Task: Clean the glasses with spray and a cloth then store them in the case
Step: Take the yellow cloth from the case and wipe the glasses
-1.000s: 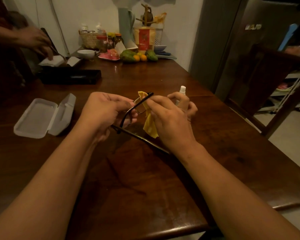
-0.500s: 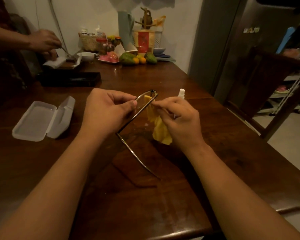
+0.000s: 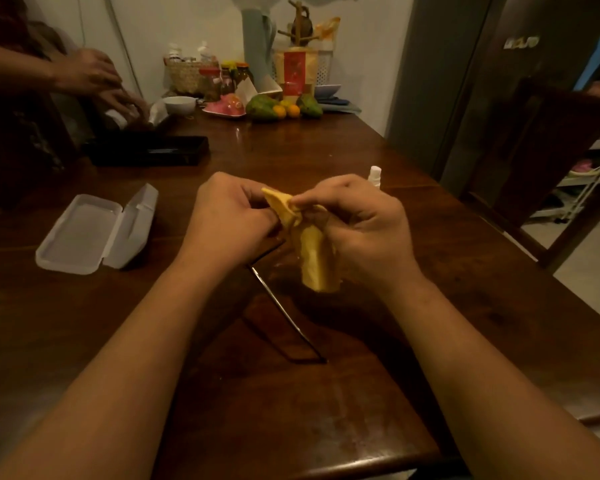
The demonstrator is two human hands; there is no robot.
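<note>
Cloth (image 3: 312,244) now covers the lens, both hands pinching.

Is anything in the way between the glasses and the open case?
Nothing visible. The glasses are held in both hands, and the case lies open to their left with only bare table between.

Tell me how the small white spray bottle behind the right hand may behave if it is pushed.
The small white spray bottle stands upright and looks narrow, so it probably tips easily. It seems to be light plastic, so it would likely slide on the glossy wooden table. Once down, it may roll.
</note>
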